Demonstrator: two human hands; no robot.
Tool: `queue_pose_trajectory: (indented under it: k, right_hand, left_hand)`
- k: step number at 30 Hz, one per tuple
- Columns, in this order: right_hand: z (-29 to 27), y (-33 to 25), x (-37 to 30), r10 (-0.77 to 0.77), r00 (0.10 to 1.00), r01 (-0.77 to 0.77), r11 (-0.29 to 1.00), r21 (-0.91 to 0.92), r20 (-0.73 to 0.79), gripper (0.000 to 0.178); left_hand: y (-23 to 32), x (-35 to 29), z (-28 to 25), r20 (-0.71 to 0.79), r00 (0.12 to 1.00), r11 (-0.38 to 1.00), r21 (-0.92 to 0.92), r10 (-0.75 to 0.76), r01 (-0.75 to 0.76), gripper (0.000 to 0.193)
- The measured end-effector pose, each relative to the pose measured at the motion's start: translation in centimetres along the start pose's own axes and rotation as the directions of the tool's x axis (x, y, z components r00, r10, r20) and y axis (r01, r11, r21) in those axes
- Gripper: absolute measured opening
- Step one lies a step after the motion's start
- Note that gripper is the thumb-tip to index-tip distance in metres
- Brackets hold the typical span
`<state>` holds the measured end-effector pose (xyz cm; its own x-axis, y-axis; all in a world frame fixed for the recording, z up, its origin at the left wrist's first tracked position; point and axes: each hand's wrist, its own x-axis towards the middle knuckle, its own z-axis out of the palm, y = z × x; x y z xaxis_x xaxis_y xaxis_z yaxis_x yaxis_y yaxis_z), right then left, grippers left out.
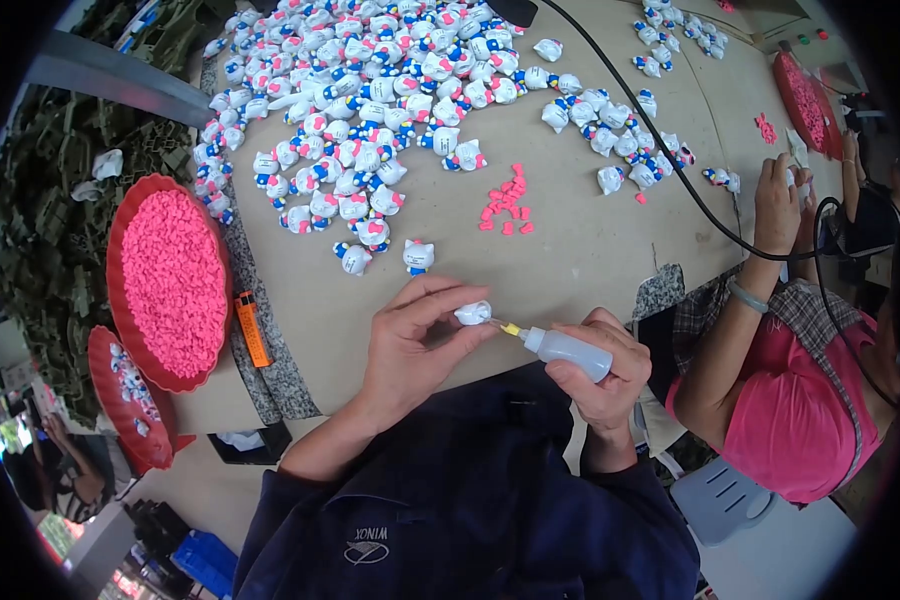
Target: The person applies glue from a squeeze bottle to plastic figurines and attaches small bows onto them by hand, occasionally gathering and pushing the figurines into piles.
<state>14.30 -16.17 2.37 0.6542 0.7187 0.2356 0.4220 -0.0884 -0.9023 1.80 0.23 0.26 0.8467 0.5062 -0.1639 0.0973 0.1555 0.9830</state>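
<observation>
Between the thumb and fingers of my left hand (pixel 416 338) is a small white figurine (pixel 473 313). My right hand (pixel 604 372) is wrapped round a translucent squeeze bottle (pixel 568 354) with a yellow tip (pixel 511 329), tilted so that its thin nozzle meets or nearly meets the figurine; actual contact is too small to tell. Just beyond my hands lie several small pink bow-shaped pieces (pixel 506 203) on the table. Two finished-looking white figurines with blue bodies, one of them this figurine (pixel 419 256), lie apart from the large heap (pixel 370 100) of the same kind.
A big red tray (pixel 116 240) of pink pieces and a smaller red tray (pixel 160 452) stand at the left, by an orange lighter (pixel 252 330). A black cable (pixel 660 150) crosses the right side. A co-worker in a pink shirt (pixel 790 425) sits at the right.
</observation>
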Motion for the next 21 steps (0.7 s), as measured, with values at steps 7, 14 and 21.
queue_pose_trajectory:
  k: [7, 14, 21]
  right_hand:
    - [0.0, -0.2, 0.1, 0.064, 0.998, -0.064, 0.998, 0.004, -0.017, 0.03]
    - [1.0, 0.0, 0.5, 0.252, 0.964, -0.232, 0.954, 0.192, -0.087, 0.034]
    - [5.0, 1.4, 3.7, 0.026, 0.999, -0.03, 0.994, -0.109, -0.036, 0.036]
  left_hand:
    - [0.1, 0.1, -0.1, -0.028, 1.0, 1.0, -0.003, -0.001, 0.0, 0.033]
    - [0.1, -0.4, -0.3, -0.013, 0.998, 0.998, -0.017, -0.055, 0.055, 0.033]
    - [-0.5, -1.6, -1.3, 0.021, 0.995, 0.994, -0.048, -0.101, 0.102, 0.036]
